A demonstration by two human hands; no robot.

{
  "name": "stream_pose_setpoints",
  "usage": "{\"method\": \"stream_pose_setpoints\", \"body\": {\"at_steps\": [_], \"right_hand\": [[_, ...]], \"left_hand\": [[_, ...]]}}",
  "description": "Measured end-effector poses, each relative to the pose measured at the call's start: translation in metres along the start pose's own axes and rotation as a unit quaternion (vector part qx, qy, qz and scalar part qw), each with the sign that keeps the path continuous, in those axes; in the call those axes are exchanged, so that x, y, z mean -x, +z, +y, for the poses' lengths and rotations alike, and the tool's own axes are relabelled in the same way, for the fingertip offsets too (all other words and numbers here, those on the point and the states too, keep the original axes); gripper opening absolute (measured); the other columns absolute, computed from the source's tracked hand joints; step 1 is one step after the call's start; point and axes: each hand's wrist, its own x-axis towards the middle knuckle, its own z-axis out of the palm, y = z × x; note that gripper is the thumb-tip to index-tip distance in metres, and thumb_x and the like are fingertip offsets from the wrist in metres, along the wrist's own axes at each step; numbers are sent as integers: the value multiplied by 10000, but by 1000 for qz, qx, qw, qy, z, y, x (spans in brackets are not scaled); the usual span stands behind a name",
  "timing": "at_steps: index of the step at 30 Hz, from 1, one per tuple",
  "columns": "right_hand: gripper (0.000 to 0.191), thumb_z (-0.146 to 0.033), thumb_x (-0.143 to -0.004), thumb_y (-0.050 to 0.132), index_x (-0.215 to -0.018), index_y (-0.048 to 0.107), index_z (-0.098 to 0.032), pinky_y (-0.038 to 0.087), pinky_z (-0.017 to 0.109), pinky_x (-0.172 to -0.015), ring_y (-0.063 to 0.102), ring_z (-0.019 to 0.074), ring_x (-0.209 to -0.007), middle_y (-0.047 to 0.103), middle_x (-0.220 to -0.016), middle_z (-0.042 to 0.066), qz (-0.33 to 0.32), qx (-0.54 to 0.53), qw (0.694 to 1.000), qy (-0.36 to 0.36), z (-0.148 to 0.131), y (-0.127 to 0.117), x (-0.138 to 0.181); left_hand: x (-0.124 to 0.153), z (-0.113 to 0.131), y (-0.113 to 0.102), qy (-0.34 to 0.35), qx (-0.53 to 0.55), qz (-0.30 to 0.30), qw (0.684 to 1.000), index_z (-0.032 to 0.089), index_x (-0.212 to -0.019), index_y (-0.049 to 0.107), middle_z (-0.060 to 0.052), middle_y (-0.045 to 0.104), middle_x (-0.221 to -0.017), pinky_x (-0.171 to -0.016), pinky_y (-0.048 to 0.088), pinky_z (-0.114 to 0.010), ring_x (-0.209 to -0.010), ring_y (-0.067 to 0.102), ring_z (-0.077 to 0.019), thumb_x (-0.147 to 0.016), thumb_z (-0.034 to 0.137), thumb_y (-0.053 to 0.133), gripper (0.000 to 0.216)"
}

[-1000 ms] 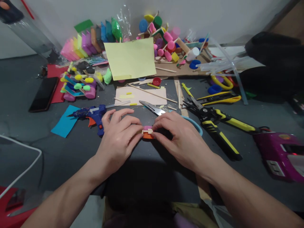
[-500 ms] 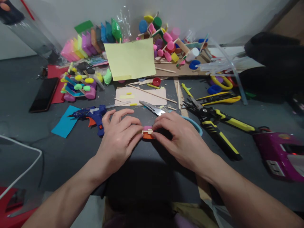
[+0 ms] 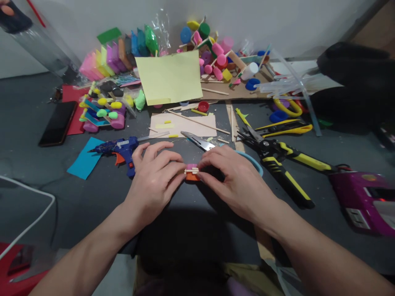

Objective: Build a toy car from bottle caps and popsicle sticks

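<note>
A small craft piece (image 3: 191,172), pink on top and orange below with a thin wooden stick across it, rests on the dark table (image 3: 185,222). My left hand (image 3: 154,176) pinches it from the left with thumb and fingertips. From the right, my right hand (image 3: 234,181) pinches the same piece, fingers curled over it. Just left of my left hand lies a blue glue gun (image 3: 119,148). Scissors (image 3: 200,142) with a blue handle lie behind my right hand.
Black and yellow pliers (image 3: 277,162) and a yellow cutter (image 3: 285,128) lie to the right, a purple tool (image 3: 361,201) beyond. A yellow paper sheet (image 3: 169,77), foam pieces and sticks crowd the back. A black phone (image 3: 58,122) and white cable (image 3: 27,224) lie at left.
</note>
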Motion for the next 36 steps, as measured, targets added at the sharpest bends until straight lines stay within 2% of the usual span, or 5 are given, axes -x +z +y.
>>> {"method": "stream_pose_setpoints", "body": {"at_steps": [10, 18, 25, 30, 36], "right_hand": [[68, -239, -901, 680, -942, 664, -187, 475, 363, -821, 616, 246, -943, 698, -941, 64, 15, 5, 1000, 5, 3, -11, 0], [346, -295, -812, 792, -1099, 647, -168, 505, 447, -893, 591, 305, -1058, 675, -1130, 117, -31, 45, 998, -17, 5, -7, 2], [167, -278, -906, 677, -1000, 658, -142, 503, 454, -874, 581, 293, -1020, 673, -1067, 120, -24, 13, 1000, -15, 0, -7, 1], [67, -222, -906, 666, -923, 681, -159, 491, 429, -871, 579, 272, -1002, 669, -1044, 106, -29, 12, 999, -11, 1, -8, 1], [119, -173, -934, 597, -863, 689, -150, 480, 414, -849, 558, 262, -989, 656, -1048, 108, -32, 17, 999, -19, 3, -6, 1]], "left_hand": [[3, -4, -3, -3, -3, 8, 1000, 246, -971, 708, -60, 742, -1075, -1036, 329, -558, -1216, 569, -318, -913, 255, 662, 74], [4, -5, -5, -2, -11, 18, 1000, 230, -979, 698, -73, 733, -1099, -1016, 363, -564, -1228, 559, -332, -906, 274, 672, 90], [5, -6, -4, 5, -12, 22, 1000, 222, -998, 694, -79, 730, -1110, -1009, 366, -560, -1227, 560, -332, -903, 266, 679, 105], [4, -5, -4, 4, -6, 14, 1000, 229, -989, 699, -71, 729, -1109, -1013, 354, -563, -1233, 553, -328, -899, 245, 684, 92], [3, -2, -3, -4, -15, 15, 1000, 225, -899, 709, -64, 731, -1081, -1013, 345, -556, -1223, 558, -324, -920, 245, 659, 58]]}}
